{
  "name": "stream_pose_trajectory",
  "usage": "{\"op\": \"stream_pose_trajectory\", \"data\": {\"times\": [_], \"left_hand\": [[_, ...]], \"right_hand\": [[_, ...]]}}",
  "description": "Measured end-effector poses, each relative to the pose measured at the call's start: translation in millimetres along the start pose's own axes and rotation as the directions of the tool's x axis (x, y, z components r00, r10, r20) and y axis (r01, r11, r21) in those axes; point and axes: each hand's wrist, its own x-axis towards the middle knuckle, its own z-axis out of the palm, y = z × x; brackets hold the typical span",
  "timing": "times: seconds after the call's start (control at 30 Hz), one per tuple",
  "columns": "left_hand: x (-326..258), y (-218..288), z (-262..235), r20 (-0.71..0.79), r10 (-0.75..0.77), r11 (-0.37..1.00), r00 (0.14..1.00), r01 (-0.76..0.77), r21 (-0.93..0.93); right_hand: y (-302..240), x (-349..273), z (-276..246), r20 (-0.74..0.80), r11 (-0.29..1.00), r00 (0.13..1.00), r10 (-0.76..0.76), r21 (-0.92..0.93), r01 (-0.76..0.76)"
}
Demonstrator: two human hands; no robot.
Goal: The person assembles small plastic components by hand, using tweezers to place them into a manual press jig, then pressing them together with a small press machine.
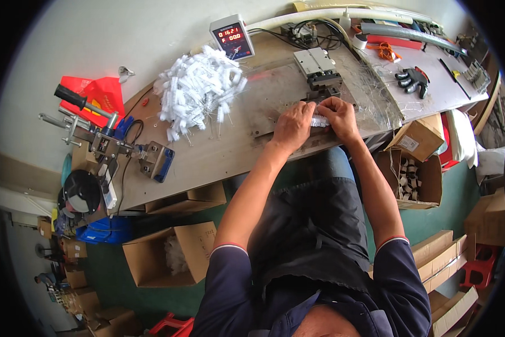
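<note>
My left hand (293, 126) and my right hand (340, 118) meet at the table's front edge, fingers pinched together. Between and just below their fingertips shows a small white bristle brush (320, 120), which both hands seem to grip; its wire ends are hidden by the fingers. Right behind the fingertips stands a metal press fixture (317, 66) with a dark clamping end (324, 82), bolted on a flat steel plate (275, 84). To the left, a large heap of white brushes with thin wire stems (199, 90) lies on the table.
A counter box with red digits (232, 37) stands behind the heap. At far left is a hand-lever press (103, 140). On the right lie a black-grey glove (413, 82) and an orange cord (384, 51). Cardboard boxes (162, 255) stand on the green floor, one holding cardboard rings (410, 180).
</note>
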Motion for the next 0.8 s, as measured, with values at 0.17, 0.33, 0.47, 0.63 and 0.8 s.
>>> {"op": "stream_pose_trajectory", "data": {"times": [0.17, 0.33, 0.47, 0.63, 0.8], "left_hand": [[-24, -8, -22, -0.165, -0.186, 0.982, 0.969, 0.18, -0.05], [-72, -76, -95, -0.445, -0.47, 0.81, 0.762, 0.573, 0.126], [-100, -115, -112, -0.341, -0.535, 0.709, 0.773, 0.631, 0.316], [-107, -121, -108, -0.245, -0.576, 0.711, 0.78, 0.626, 0.32], [-101, -105, -109, -0.424, -0.621, 0.687, 0.659, 0.718, 0.109]], "right_hand": [[-8, -6, 0, 0.034, 0.998, 0.999, 0.037, 0.044, -0.038], [-11, -4, 5, 0.035, 0.999, 0.999, 0.03, 0.031, -0.031], [-10, -3, 4, 0.04, 0.999, 0.999, 0.023, 0.027, -0.024], [-6, -5, 3, 0.023, 0.999, 1.0, -0.001, 0.038, 0.001], [-2, -6, 1, 0.023, 1.0, 0.999, -0.025, 0.003, 0.025]]}}
